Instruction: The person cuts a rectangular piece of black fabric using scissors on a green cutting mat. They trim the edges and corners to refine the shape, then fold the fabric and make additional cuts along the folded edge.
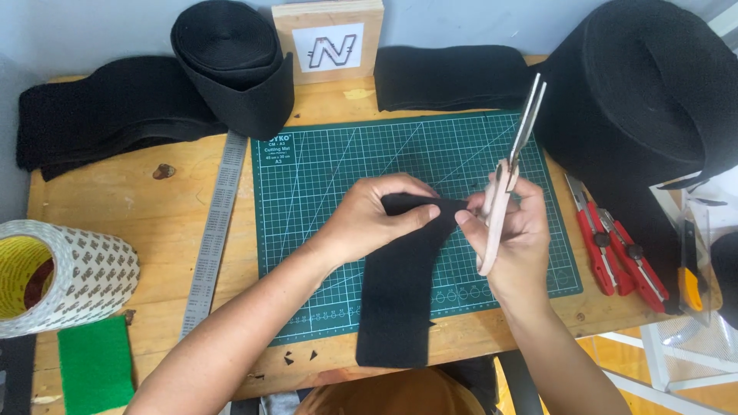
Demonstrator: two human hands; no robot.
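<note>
A strip of black fabric (398,296) lies lengthwise over the green cutting mat (323,184) and hangs past the table's front edge. My left hand (373,219) pinches the strip's far end, thumb on top. My right hand (516,242) meets it at the same end with its fingertips and also holds a pair of scissors (513,157) with pale pink handles; the blades are together and point up and away.
Black fabric rolls stand at the back left (234,65) and right (653,92); folded black fabric (108,111) lies at the far left. A metal ruler (215,230), a tape roll (54,277), a green pad (94,365), two red utility knives (615,250) and a yellow one (690,269) lie around.
</note>
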